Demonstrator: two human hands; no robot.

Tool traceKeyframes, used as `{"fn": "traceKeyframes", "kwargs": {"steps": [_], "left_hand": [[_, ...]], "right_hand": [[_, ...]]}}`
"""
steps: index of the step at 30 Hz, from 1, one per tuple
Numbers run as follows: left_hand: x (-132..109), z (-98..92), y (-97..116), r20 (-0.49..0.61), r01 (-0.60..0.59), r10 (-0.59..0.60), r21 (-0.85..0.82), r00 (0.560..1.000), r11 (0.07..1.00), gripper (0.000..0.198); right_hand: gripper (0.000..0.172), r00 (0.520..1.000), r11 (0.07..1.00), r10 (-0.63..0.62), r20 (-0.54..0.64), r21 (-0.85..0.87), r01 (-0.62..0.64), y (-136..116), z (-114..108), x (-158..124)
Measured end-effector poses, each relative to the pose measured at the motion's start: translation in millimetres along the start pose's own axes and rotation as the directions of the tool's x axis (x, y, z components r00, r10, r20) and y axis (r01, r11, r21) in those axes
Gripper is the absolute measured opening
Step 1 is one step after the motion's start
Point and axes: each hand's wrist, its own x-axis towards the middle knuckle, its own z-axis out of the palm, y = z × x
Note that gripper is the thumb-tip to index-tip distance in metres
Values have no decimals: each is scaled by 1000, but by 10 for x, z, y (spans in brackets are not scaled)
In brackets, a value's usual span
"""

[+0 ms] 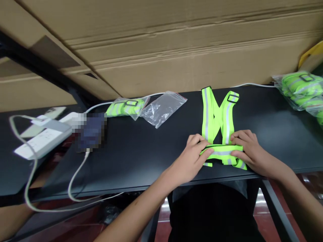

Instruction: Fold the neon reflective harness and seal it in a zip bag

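Note:
A neon-green reflective vest (217,126) made of elastic straps lies on the black table, its shoulder straps pointing away from me and crossing near the middle. Each shoulder strap carries a black buckle, and silver stripes run along the bands. Its waist band is folded across the near end. My left hand (195,154) pinches the left end of that folded band between thumb and fingers. At the right end, my right hand (246,149) grips the same band, thumb in front and fingers behind. Loose strap ends stick out below the band.
An open clear plastic bag (164,107) lies beside a bagged green vest (126,107). More bagged vests (302,89) are piled at right. A white power strip (47,134) and cables occupy the left, near a blurred dark object (92,131). Cardboard boxes (176,43) stand behind the table.

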Motion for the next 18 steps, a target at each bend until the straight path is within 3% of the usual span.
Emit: {"fn": "traceKeyframes", "kwargs": {"steps": [4,6,8,11,13,15,18], "left_hand": [[106,-2,-10,4,19,-20,217,1000,976,36],[153,10,-11,27,27,-37,301,999,953,38],[190,44,-34,7,28,-33,351,999,936,39],[213,119,-106,-147,26,33,383,989,923,32],[204,163,-151,-271,15,96,381,958,924,29],[177,188,-169,-339,-25,170,392,925,920,24],[100,188,-141,-310,-116,285,466,907,877,16]], "right_hand": [[45,985,978,-5,-175,-208,-32,42,142,41],[51,949,957,-60,-309,-287,-33,31,171,66],[46,904,934,-157,-398,-356,5,-13,156,92],[16,895,888,-307,-325,-436,147,-113,82,108],[5,901,878,-352,-255,-422,224,-162,39,91],[6,891,890,-372,-259,-372,264,-181,23,49],[24,875,894,-400,-274,-326,306,-174,49,-52]]}}
